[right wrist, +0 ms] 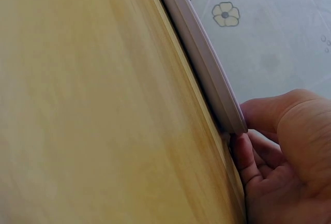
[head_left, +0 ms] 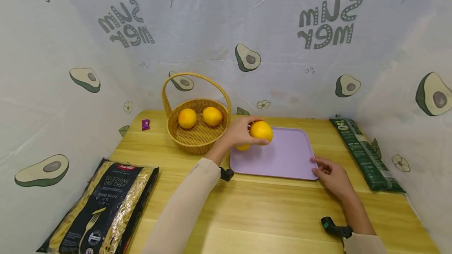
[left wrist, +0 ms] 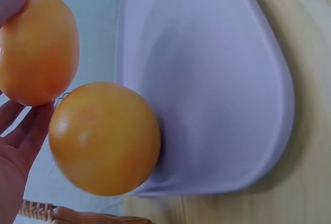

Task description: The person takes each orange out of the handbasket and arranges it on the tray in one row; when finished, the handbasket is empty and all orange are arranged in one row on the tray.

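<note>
My left hand (head_left: 241,131) grips an orange (head_left: 261,131) between thumb and fingers, above the left part of a lilac tray (head_left: 282,160). A second orange (left wrist: 106,138) sits on the tray at its left end, partly hidden behind the left hand in the head view. At the tray's right edge, my right hand (head_left: 332,176) pinches the rim, thumb on top and fingertips lower down, as the right wrist view shows. A wicker basket (head_left: 197,144) with a tall handle stands left of the tray; two oranges (head_left: 187,118) lie inside.
A large bag of penne pasta (head_left: 102,207) lies at the front left of the wooden table (head_left: 254,214). Behind it is a small purple packet (head_left: 145,124). Along the right edge lies a long green package (head_left: 367,154). A printed curtain (head_left: 219,26) hangs around the table.
</note>
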The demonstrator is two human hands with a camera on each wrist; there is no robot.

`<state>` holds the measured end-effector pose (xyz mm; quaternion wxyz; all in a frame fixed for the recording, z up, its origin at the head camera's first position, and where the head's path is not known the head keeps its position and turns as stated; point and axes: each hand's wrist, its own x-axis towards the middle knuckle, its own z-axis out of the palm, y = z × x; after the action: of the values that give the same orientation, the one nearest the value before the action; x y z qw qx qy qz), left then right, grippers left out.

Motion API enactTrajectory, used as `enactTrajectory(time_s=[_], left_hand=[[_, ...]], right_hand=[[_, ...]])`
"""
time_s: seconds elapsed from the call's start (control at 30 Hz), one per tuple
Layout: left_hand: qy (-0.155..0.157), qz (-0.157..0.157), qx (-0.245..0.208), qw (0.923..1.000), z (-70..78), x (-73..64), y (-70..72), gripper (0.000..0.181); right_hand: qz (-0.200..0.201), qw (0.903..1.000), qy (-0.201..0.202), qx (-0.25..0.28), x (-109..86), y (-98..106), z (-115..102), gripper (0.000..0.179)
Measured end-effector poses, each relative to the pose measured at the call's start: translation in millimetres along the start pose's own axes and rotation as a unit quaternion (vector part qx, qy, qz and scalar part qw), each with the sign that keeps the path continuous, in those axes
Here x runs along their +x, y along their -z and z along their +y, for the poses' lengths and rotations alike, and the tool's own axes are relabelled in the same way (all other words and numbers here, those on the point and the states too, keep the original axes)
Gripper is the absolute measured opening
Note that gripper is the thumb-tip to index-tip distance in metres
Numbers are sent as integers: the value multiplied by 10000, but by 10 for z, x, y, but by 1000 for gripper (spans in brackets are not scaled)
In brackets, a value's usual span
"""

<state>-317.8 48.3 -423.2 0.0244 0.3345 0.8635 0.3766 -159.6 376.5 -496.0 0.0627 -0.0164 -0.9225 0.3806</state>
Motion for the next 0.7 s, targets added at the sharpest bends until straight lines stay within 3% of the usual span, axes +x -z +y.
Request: enactTrajectory(time_s=[0.23,0.4,0.7], left_hand=[[-56,-316,572,9978,-20,145,-146,87],[5,-482,989,9939,-61,154,-215,87],[1,-498,1261,9908,-90,157,-272,85]], right_hand=[[-31,10000,-84,-15,-4,23,6,39],[-74,10000,4,-1,-13,16,23,40],[32,9997,191,-146,-126,22,14,40]])
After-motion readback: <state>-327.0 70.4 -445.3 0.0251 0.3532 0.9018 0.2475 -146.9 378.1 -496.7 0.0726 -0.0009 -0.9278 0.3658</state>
